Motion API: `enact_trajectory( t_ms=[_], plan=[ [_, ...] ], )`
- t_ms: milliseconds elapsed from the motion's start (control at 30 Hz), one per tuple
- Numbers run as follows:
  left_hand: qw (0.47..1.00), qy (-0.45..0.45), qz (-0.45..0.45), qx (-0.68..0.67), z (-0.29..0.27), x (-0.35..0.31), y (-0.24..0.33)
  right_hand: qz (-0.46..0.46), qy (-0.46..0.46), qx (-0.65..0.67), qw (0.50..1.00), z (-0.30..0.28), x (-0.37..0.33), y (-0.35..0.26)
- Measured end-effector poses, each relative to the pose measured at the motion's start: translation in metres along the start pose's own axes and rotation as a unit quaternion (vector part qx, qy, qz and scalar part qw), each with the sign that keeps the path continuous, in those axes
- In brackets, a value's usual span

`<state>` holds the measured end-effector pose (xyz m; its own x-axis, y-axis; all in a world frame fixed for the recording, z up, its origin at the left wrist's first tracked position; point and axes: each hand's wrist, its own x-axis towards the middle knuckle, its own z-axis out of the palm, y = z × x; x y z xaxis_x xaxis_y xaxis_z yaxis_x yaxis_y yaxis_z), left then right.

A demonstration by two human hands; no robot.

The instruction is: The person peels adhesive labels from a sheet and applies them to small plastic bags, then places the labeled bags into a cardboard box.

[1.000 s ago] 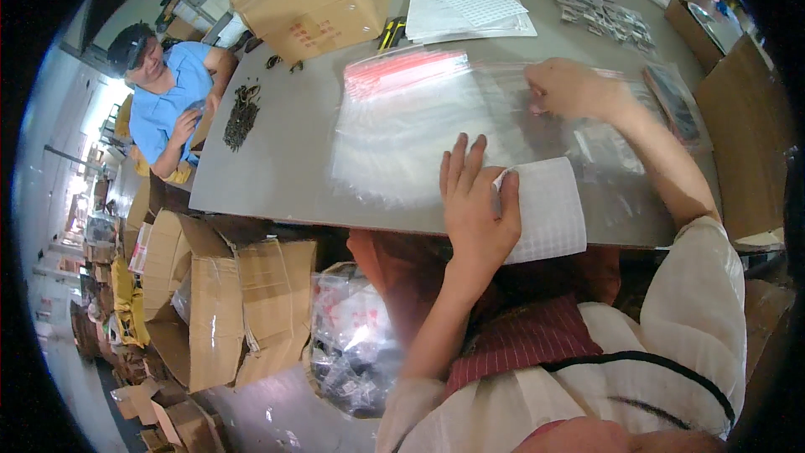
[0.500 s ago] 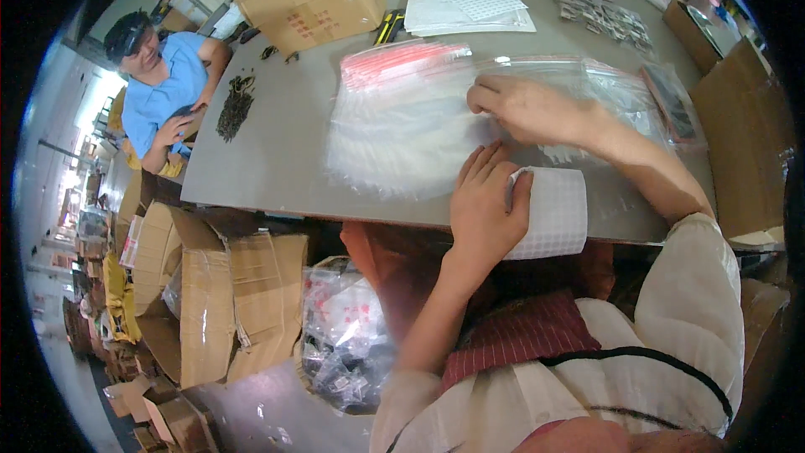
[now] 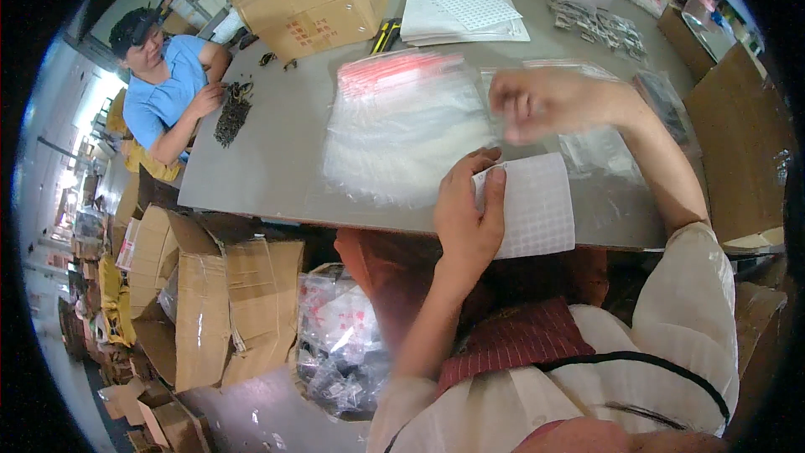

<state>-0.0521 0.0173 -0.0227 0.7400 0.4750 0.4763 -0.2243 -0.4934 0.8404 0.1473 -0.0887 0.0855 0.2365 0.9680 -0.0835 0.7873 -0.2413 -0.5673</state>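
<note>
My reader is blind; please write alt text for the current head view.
A person's bare left hand holds a white gridded sheet at the near edge of a grey table; the blurred right hand is beside a stack of clear, red-edged plastic bags. A blue-shirted co-worker is at left.

On my table (image 3: pixel 277 151), bags (image 3: pixel 407 138) lie left of my sheet (image 3: pixel 537 210); papers (image 3: pixel 461 4) lie far, right of a carton (image 3: pixel 314 4).

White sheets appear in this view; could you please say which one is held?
The gridded sheet in the left hand, at the near edge of the table; the stacked sheets lie farther back.
</note>
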Motion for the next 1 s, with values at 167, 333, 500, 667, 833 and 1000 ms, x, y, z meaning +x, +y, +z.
enact_trajectory(
  t_ms=[167,333,500,667,833,1000],
  plan=[
    [0.995,0.048,-0.044,-0.08,-0.005,0.0,0.002,-0.047,-0.096,0.04,0.993,0.01,-0.008,-0.035],
    [0.991,0.073,-0.094,-0.055,-0.003,0.0,0.008,-0.08,-0.086,0.058,0.991,0.015,-0.01,-0.01],
    [0.992,0.079,-0.092,-0.023,-0.004,0.0,0.005,-0.126,-0.008,0.059,0.99,0.023,-0.01,-0.032],
    [0.994,0.072,-0.077,-0.016,-0.002,-0.001,0.001,-0.14,0.066,-0.061,0.986,0.037,-0.01,-0.035],
    [0.992,0.085,-0.08,-0.044,-0.001,0.001,0.006,-0.156,0.156,-0.106,0.97,0.056,-0.011,-0.036],
    [0.988,0.095,-0.099,-0.068,-0.006,0.002,0.003,-0.206,0.226,-0.178,0.935,0.067,-0.012,-0.043]
  ],
)
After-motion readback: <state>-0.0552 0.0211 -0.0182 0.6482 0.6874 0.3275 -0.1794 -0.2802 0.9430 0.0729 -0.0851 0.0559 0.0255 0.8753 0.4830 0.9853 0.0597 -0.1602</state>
